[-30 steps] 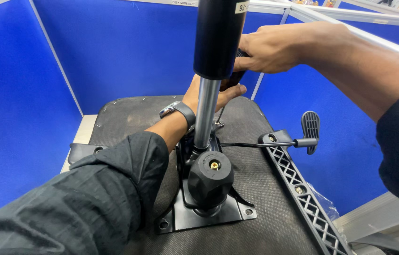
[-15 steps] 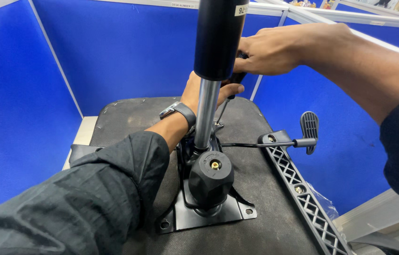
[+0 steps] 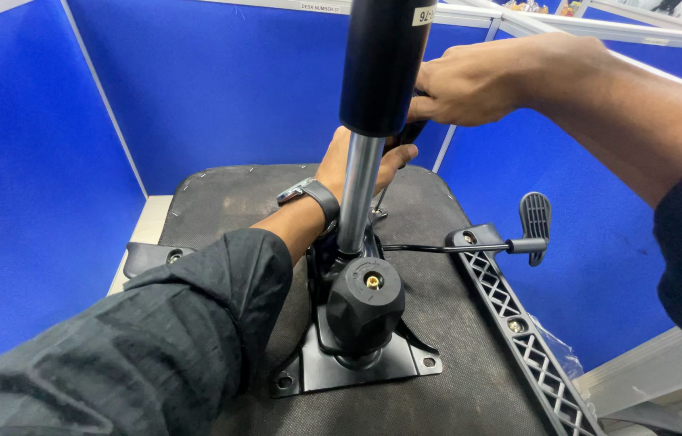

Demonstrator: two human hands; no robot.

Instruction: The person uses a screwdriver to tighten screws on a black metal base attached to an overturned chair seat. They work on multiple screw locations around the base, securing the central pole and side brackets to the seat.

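From the head camera, an office chair seat (image 3: 236, 194) lies upside down, its dark cloth underside facing up, with blue divider walls (image 3: 220, 89) close around it. A black metal plate (image 3: 357, 367) is fixed in the middle of the seat, and a big black round knob (image 3: 365, 300) sticks out of it toward the camera. A gas lift post (image 3: 361, 190), shiny silver below and thick black above, stands straight up out of the plate. The left hand (image 3: 349, 161) reaches in behind the silver part, with a watch (image 3: 309, 194) on its wrist; it looks curled there, maybe to steady things, but the post hides the fingers, so I cannot tell if it grips anything. The right hand (image 3: 470, 81) comes in from the right, just behind the black part, and is closed around a dark handle (image 3: 407, 133) that pokes down out of the fist toward the left hand. Most of that handle is hidden, so what kind of tool it is stays hard to make out. A thin lever with a flat black paddle (image 3: 535, 218) points out to the right. A black lattice armrest bracket (image 3: 527, 339) runs along the seat's right edge. The top of the post is cut off by the picture's edge.
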